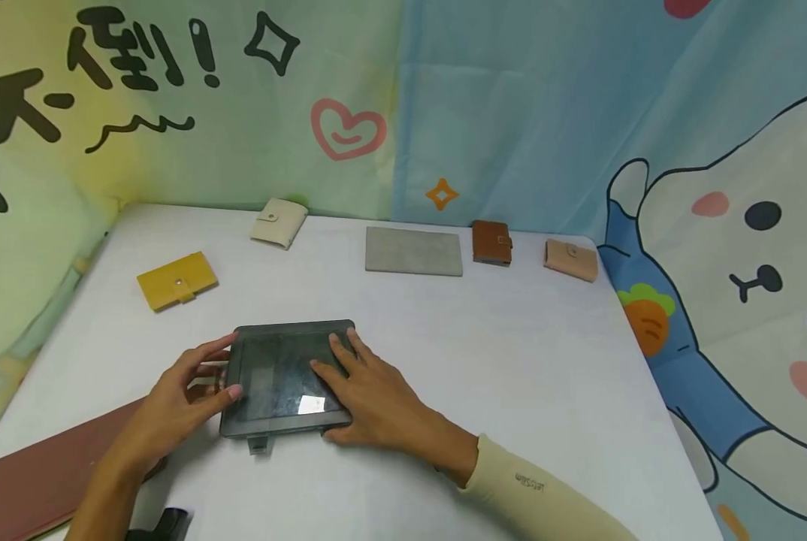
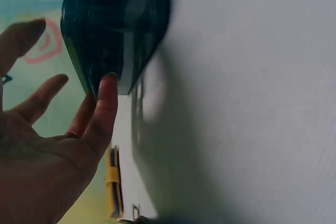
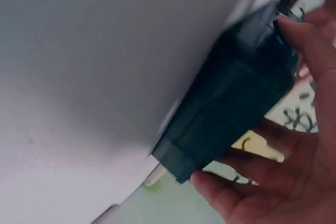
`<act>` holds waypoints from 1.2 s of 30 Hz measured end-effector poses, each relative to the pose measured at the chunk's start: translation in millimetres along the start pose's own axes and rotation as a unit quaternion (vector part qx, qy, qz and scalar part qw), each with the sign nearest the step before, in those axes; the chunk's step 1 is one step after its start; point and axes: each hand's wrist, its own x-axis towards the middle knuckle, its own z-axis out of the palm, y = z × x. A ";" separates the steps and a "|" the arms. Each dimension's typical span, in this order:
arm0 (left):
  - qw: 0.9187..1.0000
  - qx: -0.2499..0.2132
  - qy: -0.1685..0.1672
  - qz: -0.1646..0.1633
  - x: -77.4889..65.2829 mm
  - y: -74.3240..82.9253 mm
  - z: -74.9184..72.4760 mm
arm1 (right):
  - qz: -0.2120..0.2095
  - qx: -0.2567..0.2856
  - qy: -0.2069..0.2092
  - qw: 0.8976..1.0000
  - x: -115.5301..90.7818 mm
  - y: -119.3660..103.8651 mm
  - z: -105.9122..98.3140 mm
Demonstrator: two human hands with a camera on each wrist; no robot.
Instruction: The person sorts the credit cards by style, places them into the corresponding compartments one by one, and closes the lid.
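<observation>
A dark, see-through lidded box [image 1: 275, 376] is between my two hands on the near part of the table, its small latch [image 1: 258, 445] on the near side. My left hand [image 1: 180, 391] holds its left end, with the thumb at the lid's edge and bent fingers along the side. In the left wrist view, fingertips [image 2: 107, 85] touch the box's lower end. Across the right end spreads my right hand [image 1: 383, 398], fingers over the lid and thumb at the near corner. The right wrist view shows the thumb [image 3: 294, 30] and fingers at opposite ends of the box [image 3: 226, 93].
Along the back stand a yellow wallet [image 1: 176, 282], cream wallet [image 1: 279, 223], flat grey wallet [image 1: 413, 252], brown wallet [image 1: 491, 242] and tan wallet [image 1: 571, 259]. A long reddish-brown flat piece [image 1: 45, 473] lies at the near left, beside a black object [image 1: 167, 526]. Printed cloth hangs behind.
</observation>
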 end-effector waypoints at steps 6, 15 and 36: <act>0.996 0.077 -0.023 0.031 -2.5 6.7 4.2 | -0.008 -0.071 0.031 0.997 3.5 -2.0 4.7; 0.953 0.291 -0.017 0.078 4.6 18.3 26.4 | 0.008 -0.034 0.046 0.998 3.2 5.9 7.3; 0.884 0.431 0.017 0.181 63.0 33.2 63.0 | 0.103 0.076 -0.004 0.992 -13.7 51.2 -8.2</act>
